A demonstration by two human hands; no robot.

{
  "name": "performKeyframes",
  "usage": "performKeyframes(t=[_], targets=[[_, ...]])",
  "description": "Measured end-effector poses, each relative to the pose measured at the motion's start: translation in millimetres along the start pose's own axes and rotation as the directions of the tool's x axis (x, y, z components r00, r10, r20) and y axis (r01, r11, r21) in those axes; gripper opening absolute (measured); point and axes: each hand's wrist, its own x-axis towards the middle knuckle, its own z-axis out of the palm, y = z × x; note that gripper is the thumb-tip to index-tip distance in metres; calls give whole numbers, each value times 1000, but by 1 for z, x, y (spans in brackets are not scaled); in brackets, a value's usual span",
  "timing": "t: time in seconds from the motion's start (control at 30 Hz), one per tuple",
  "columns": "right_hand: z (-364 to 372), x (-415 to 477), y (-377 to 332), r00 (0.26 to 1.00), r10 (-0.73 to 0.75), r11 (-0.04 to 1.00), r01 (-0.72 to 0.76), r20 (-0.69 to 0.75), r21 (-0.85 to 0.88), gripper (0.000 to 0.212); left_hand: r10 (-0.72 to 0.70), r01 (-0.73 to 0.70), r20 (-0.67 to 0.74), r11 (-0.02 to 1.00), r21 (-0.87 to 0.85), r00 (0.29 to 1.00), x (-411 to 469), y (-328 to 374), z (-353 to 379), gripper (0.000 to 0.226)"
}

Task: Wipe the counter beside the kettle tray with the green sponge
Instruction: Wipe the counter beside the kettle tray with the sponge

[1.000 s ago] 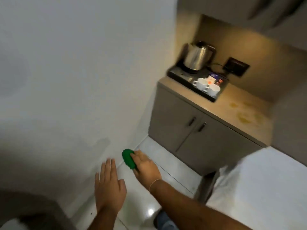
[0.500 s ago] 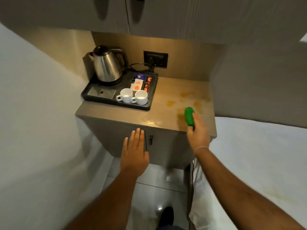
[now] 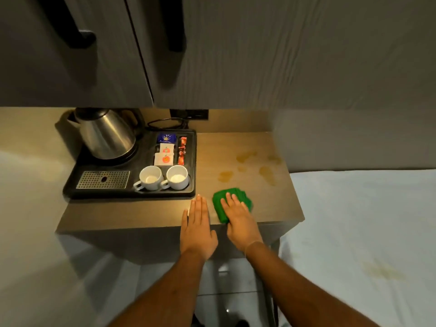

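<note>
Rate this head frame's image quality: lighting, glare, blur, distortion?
Head view: warm under-cabinet light falls on the counter, so its stains read clearly; glare streaks the kettle; the green sponge under the right hand is slightly soft; wide-angle distortion bends the cabinet doors; the corners fall dark.

— What can't you see?
— My right hand (image 3: 240, 220) covers the near half of the green sponge (image 3: 232, 201). The upper cabinet (image 3: 212, 55) hides the kettle (image 3: 106, 135) top.
— The sachets (image 3: 165, 152)?
— Print's too small to read.
</note>
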Motion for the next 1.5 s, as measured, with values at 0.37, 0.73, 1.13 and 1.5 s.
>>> performKeyframes(t=[0.37,0.73,1.13,1.5], targets=[[-83,82,87,856,482,876,-463,-185,139,67,19,-17,42,999,-46,999,4,-25,20,107],[-21,11,71,962,-268,963,266,49,43,85,-99,100,22,992,-76,995,8,-13,23,116],[14,53,2,945,-312,950,309,97,44,86,-281,263,-55,940,-216,958,15,6,15,125],[-29,172,11,980,-196,978,197,19,-63,81,-241,237,-25,966,-104,970,20,18,16,118]])
